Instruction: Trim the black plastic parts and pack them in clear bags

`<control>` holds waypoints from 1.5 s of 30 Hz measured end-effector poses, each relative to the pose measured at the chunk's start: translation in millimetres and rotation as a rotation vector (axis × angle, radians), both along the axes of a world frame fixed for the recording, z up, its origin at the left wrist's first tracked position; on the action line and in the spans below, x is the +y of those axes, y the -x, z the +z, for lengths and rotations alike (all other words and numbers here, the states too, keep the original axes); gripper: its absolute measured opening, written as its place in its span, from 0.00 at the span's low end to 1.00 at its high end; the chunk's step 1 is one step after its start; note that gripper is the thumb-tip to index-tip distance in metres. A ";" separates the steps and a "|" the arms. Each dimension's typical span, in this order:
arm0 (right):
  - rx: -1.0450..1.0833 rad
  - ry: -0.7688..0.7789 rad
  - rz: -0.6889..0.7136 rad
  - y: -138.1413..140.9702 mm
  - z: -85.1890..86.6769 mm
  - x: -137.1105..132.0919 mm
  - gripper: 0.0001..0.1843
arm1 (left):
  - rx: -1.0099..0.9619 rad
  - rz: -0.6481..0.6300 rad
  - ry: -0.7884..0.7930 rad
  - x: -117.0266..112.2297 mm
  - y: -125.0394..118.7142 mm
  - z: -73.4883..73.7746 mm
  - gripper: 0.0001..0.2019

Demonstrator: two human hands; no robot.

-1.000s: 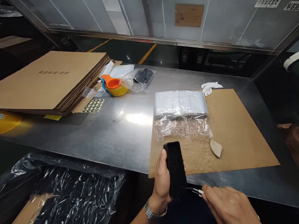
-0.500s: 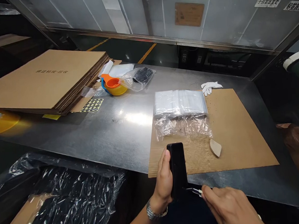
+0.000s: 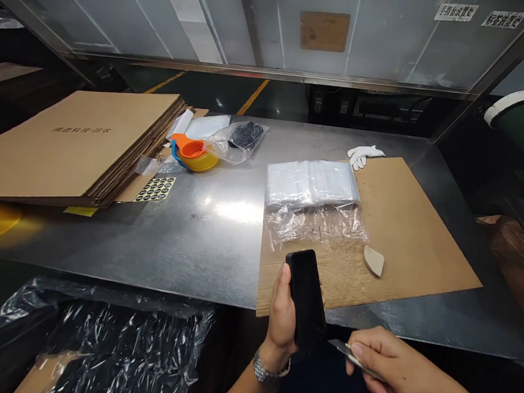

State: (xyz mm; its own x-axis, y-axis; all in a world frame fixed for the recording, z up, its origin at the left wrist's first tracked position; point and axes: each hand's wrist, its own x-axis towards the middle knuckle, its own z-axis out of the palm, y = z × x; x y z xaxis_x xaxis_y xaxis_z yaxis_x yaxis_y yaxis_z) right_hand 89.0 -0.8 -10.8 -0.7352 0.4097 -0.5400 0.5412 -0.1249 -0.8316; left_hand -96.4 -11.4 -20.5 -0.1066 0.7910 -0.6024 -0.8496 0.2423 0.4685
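My left hand [image 3: 280,318] is wrapped around a long black flat part [image 3: 305,298], held upright over the near edge of the cardboard sheet [image 3: 407,222]. My right hand [image 3: 393,364] pinches a thin metal blade-like tool [image 3: 344,350] whose tip touches the lower right corner of the black part. A stack of clear plastic bags [image 3: 311,184] lies on the cardboard just beyond, with a crumpled clear bag [image 3: 315,225] in front of it. A small tan wedge-shaped piece [image 3: 374,261] rests to the right.
Steel table [image 3: 178,226] holds a pile of flat cardboard [image 3: 70,144] at left, an orange and yellow tape dispenser [image 3: 194,153], a sticker sheet [image 3: 155,189], a bagged black item [image 3: 244,135] and a white glove [image 3: 363,153]. Black parts under plastic film [image 3: 111,356] fill a box lower left.
My right hand has turned and dropped slightly; the two thin white-tipped prongs at the black part's base are gone, and a flat metal blade now shows between the fingers.
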 end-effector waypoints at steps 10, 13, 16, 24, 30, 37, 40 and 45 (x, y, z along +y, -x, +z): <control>0.109 -0.449 -0.318 17.8 7.6 2.8 0.13 | -0.230 -0.141 0.064 5.0 -6.7 -5.6 0.27; 0.105 -0.683 -0.222 28.9 14.5 4.0 0.11 | -0.276 -0.169 0.122 4.6 -14.5 -9.9 0.26; 0.062 -0.816 -0.095 38.2 13.4 3.9 0.14 | -0.289 -0.194 0.154 3.1 -20.0 -12.9 0.24; -0.039 -0.941 -0.023 41.1 7.5 7.8 0.16 | -0.188 -0.133 0.135 -4.1 -25.7 -12.8 0.17; -0.056 -0.941 -0.148 34.2 7.7 31.0 0.06 | -0.106 -0.409 0.238 -11.6 -31.0 -7.7 0.29; 0.093 -0.830 -0.253 27.6 7.1 54.2 0.11 | -0.050 -0.504 0.244 -14.5 -33.9 -7.2 0.33; 0.131 -0.730 -0.223 28.9 6.6 59.7 0.06 | -0.050 -0.498 0.248 -14.3 -33.7 -2.5 0.31; 0.126 -0.590 -0.405 28.6 -2.1 62.4 0.16 | -0.014 -0.493 0.271 -11.4 -29.2 0.6 0.30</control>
State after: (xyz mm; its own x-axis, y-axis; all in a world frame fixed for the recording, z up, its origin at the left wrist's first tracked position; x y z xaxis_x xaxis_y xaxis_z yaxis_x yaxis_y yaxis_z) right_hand 60.4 61.6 -13.0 -0.5063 0.8598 -0.0661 0.4434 0.1939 -0.8751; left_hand -67.2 -22.8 -19.9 0.2456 0.5620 -0.7898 -0.6110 0.7223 0.3240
